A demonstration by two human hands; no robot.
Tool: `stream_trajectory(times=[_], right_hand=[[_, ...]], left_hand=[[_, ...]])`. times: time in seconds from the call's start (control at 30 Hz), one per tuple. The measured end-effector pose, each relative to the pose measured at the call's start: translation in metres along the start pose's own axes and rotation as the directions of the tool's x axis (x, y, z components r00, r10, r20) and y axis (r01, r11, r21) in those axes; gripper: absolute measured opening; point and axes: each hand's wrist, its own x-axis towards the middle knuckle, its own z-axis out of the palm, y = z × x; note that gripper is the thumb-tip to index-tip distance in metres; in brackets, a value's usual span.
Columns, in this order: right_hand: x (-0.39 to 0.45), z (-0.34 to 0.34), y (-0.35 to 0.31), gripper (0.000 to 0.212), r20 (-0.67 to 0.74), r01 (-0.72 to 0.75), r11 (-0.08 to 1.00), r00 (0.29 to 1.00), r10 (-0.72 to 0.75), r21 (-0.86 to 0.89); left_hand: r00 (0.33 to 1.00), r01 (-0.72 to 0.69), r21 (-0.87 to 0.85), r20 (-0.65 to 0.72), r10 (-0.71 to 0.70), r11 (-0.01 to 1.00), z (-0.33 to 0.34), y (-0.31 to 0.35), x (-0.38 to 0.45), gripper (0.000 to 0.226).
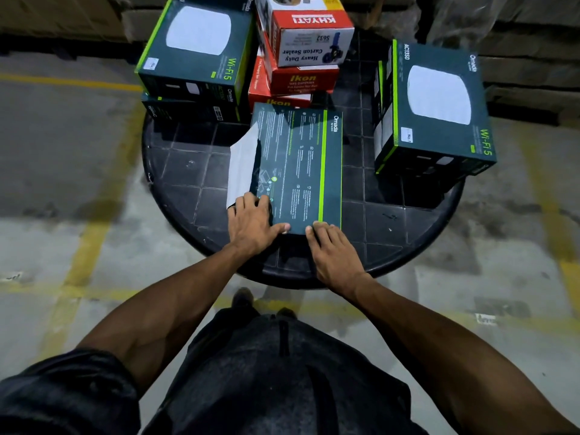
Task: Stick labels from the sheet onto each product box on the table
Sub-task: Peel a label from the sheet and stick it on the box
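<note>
A dark teal Omada box (298, 164) lies printed back up in the middle of the round black table (386, 221). My left hand (251, 222) grips its near left corner, fingers curled over the left edge and thumb along the near edge. Fingers of my right hand (331, 249) rest fairly straight on the near right corner. A white label sheet (240, 164) pokes out from under the box's left side. Two more Omada boxes lie face up: one at the back left (194, 48) with a small white label (153, 64), one at the right (439, 111) with a label (407, 135).
Red and white boxes (301, 58) are stacked at the back centre of the table. The back left Omada box sits on another dark box (188, 111). Around the table is concrete floor with yellow lines (88, 246), and cartons (527, 32) are stacked behind.
</note>
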Motion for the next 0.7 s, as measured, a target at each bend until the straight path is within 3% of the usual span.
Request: stream_trajectory(times=[0.27, 0.53, 0.67, 0.7], right_hand=[[-0.001, 0.005, 0.001, 0.061, -0.083, 0.019, 0.999, 0.996, -0.022, -0.029], [0.003, 0.010, 0.000, 0.054, -0.191, -0.016, 0.999, 0.981, 0.021, 0.028], [0.021, -0.004, -0.002, 0.021, -0.275, -0.089, 0.991, 0.955, 0.113, 0.100], [0.028, -0.012, -0.004, 0.025, -0.236, -0.141, 0.977, 0.956, 0.176, 0.157]], left_hand=[[0.999, 0.040, -0.076, 0.009, -0.039, 0.996, -0.005, 0.003, -0.003, 0.049], [0.990, -0.132, -0.014, -0.042, 0.132, 0.991, -0.003, -0.014, -0.019, 0.031], [0.986, -0.105, -0.058, -0.136, 0.097, 0.993, -0.004, -0.026, -0.032, 0.020], [0.985, -0.081, -0.079, -0.161, 0.068, 0.994, -0.005, -0.028, -0.033, 0.019]])
